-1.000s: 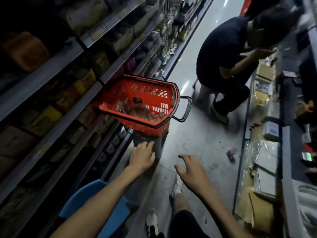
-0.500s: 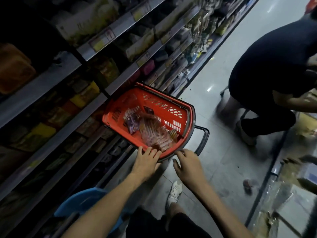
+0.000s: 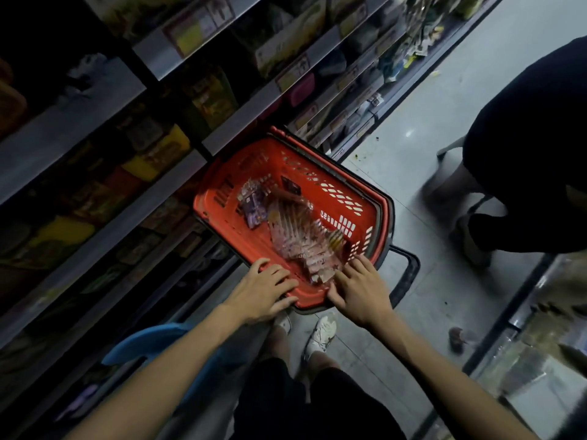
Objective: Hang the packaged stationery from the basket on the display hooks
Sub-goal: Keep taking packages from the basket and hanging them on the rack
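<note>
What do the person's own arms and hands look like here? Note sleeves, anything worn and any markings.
Both arms are bare right down to the frame's lower edge: no sleeve, glove, watch or band shows on the left arm or the right arm. The left hand and right hand carry no ring or marking that the dim light lets me make out.

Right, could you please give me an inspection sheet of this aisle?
Surface: grey tiled floor, small dark scrap lying on it.
Job's things: red basket beside the shelving, holding pink packs and a purple pack; display hooks not made out.
Clutter: blue seat by the left arm.
Hands: left hand rests on the basket's near rim; right hand rests on the rim beside the pink packs; neither grips a pack.
Cables: nothing seen.
Surroundings: dim stocked shelves on the left; another person seated on the right.
</note>
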